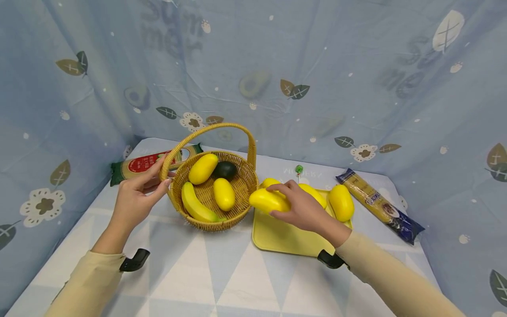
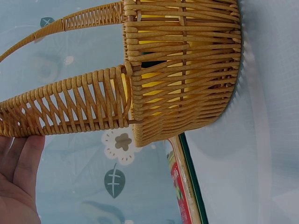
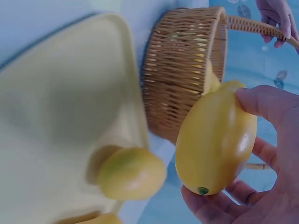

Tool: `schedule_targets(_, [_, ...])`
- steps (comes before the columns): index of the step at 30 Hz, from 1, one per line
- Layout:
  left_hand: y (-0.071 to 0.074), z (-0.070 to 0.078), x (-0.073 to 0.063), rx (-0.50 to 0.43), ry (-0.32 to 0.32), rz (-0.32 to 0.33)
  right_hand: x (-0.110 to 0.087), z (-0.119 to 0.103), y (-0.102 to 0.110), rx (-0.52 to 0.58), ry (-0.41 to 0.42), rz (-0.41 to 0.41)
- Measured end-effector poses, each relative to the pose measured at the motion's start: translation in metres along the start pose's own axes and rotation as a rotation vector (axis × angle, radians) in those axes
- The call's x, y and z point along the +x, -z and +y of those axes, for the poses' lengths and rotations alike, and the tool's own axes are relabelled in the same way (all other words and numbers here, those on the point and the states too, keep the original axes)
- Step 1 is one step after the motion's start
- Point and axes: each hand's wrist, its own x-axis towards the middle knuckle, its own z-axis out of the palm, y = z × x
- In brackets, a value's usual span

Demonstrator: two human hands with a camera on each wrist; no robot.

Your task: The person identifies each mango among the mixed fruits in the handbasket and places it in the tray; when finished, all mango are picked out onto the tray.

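Left hand (image 1: 137,197) pinching the handle (image 1: 222,126) of the wicker basket (image 1: 210,226), presumably to steady it, while the right hand's (image 1: 303,206) grip holds a yellow mango (image 1: 268,200) nearby.

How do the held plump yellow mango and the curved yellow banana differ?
The plump, oval yellow mango is gripped by the right hand; the long, curved yellow banana lies in the round, woven golden basket. The mango is stout, the banana slender. Both are mainly yellow.
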Motion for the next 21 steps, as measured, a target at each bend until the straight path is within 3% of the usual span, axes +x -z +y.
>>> schedule_targets(10, [0.000,-0.001,0.001,0.023,-0.008,0.006,-0.024,0.026,-0.033,0.037,-0.155,-0.006])
schedule_targets(21, [0.000,-0.001,0.000,0.040,-0.009,0.008,-0.029,0.033,-0.060,0.001,-0.155,0.008])
